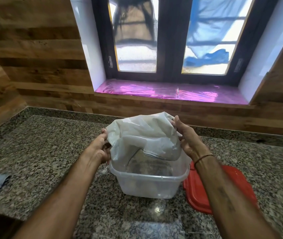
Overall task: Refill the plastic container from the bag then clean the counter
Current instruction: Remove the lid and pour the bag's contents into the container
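Hands [99, 148] [188, 139] at bag [144, 135] edges, above container [147, 186] rim

The person is showing two bare forearms, the left forearm [63, 192] and the right forearm [211, 178], uncovered all the way to the near edge of the view. Around the right wrist a thin brownish thread [203, 156] is sitting, just nearer than the right hand [187, 137]. Along the right forearm a faint dark marking [226, 197] is running lengthwise; it is too blurred to read its form.
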`<state>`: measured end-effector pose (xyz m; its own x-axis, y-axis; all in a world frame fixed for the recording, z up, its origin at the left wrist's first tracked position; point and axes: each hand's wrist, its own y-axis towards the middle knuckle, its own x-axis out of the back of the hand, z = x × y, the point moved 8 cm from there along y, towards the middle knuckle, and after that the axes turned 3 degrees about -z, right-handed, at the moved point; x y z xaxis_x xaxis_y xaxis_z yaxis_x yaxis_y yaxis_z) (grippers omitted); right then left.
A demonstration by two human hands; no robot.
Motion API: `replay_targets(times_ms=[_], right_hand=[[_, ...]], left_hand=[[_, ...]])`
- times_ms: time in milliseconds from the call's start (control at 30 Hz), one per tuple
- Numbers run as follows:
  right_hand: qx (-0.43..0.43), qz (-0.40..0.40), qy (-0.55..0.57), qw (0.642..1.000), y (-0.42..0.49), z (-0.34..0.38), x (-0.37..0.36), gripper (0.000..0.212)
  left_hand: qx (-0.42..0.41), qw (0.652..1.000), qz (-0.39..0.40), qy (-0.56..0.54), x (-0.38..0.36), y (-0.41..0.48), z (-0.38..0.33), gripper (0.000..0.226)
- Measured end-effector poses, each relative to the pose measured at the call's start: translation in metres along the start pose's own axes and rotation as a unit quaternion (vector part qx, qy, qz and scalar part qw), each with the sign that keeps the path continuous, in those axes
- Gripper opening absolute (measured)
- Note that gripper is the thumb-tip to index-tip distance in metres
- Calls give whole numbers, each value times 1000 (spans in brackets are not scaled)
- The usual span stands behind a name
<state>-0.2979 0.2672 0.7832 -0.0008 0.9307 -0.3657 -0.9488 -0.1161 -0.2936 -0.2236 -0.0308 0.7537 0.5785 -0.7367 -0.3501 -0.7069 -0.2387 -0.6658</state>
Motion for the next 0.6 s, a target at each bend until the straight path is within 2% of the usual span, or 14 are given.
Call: replay_targets(times_ms=[200,267,333,500,600], right_hand=[[16,-30,17,999,-1,-3,6,60],[14,-26,34,999,-2,-5,4,55],[25,-45,39,998,-1,-6,6,44],[51,-141,79,985,8,-14,14,30],[68,-190,64,977,16,-15,15,32]], left_hand=[[-106,994,32,12,-2,4,-6,27],[-136,990,47,-6,-2,3,-8,25],[-170,984,54,-8,-2,-1,-10,6],[-273,957,63,77,-4,-11,-10,15],[-316,939,65,116,-6,-16,-9,18]])
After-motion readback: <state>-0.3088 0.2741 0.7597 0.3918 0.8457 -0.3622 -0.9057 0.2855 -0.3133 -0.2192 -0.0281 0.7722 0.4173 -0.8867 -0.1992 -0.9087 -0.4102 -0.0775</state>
